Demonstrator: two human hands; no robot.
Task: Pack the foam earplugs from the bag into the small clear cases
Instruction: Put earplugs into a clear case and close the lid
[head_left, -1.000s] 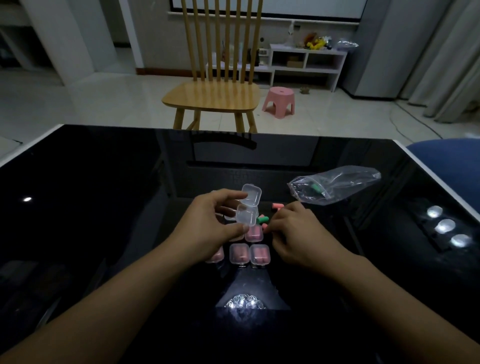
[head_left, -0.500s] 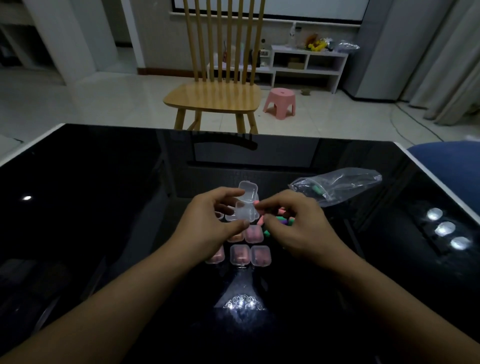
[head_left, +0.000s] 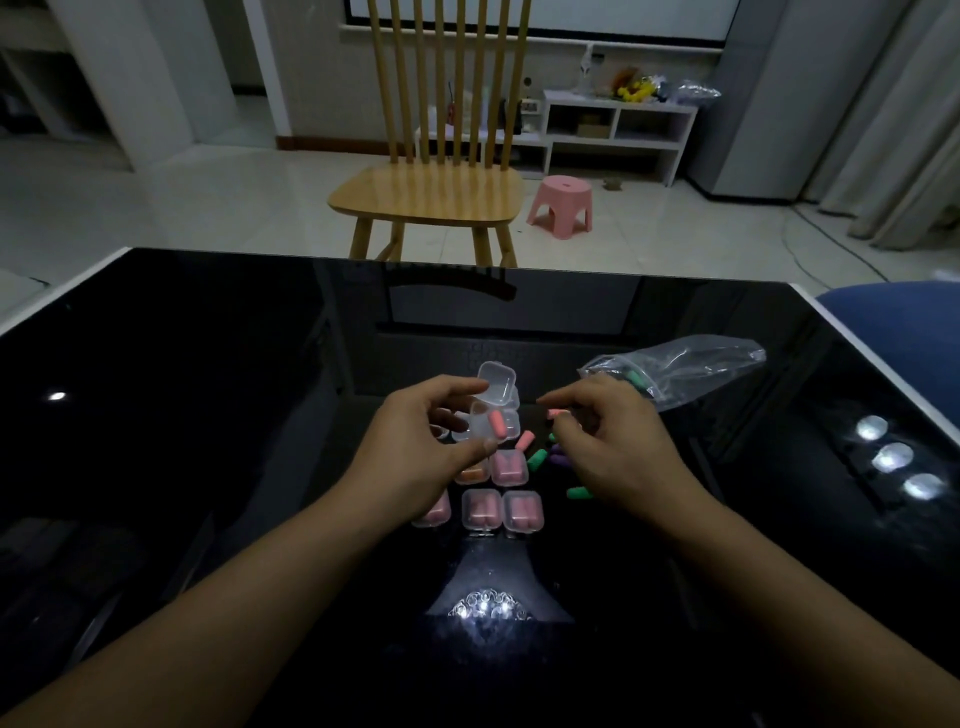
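My left hand (head_left: 426, 441) holds an open small clear case (head_left: 496, 410) above the black table (head_left: 208, 415), lid tipped up. One pink earplug (head_left: 497, 424) lies inside it. My right hand (head_left: 608, 441) hovers to the right of the case, fingers loosely curled and holding nothing. A pink plug (head_left: 557, 413) lies on the table at its fingertips. Loose pink (head_left: 524, 440), green (head_left: 536, 457) and purple (head_left: 558, 458) plugs lie between my hands. Several closed cases (head_left: 482, 511) with pink plugs sit below. The clear bag (head_left: 691, 366) lies at the right with green plugs in it.
A wooden chair (head_left: 431, 192) stands beyond the table's far edge, with a pink stool (head_left: 561, 205) beside it. A blue seat (head_left: 893, 312) is past the right edge. Lamp reflections glare on the glossy top near me and at the right.
My right hand brought a pink plug to the open case and has drawn back to the right; the plug now lies in the case. My left hand has barely moved.
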